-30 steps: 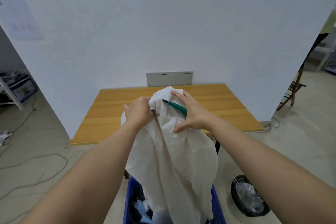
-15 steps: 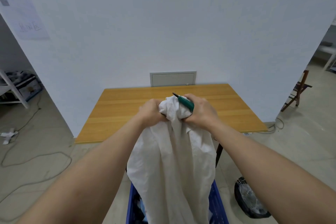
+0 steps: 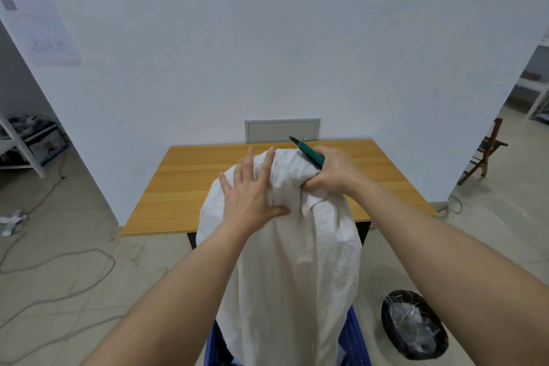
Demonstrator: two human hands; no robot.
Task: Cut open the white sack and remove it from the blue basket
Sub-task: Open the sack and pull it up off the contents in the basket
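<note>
White sack [image 3: 297, 261] cloth hangs in a long, wrinkled column, its upper end gathered into a rounded bunch held up in front of the wooden table [image 3: 190, 187] and its lower end dropping into the blue basket [image 3: 358, 342] at the bottom edge of the view. The fabric is off-white and creased, with deep folds radiating from the point where the right hand [image 3: 335, 172] is clenched around a fistful of it. That same fist also clamps a green-handled cutter [image 3: 309, 151], whose dark tip points up and away toward the wall (the blade itself is too small to make out). The left hand [image 3: 252, 190] lies flat on the bunched top, fingers spread and straight, pressing on the cloth rather than grasping it. Only slivers of the basket's blue rim show on either side of the sack; its contents are mostly hidden. A black bin [image 3: 414, 324] with crumpled clear plastic stands on the floor to the right.
</note>
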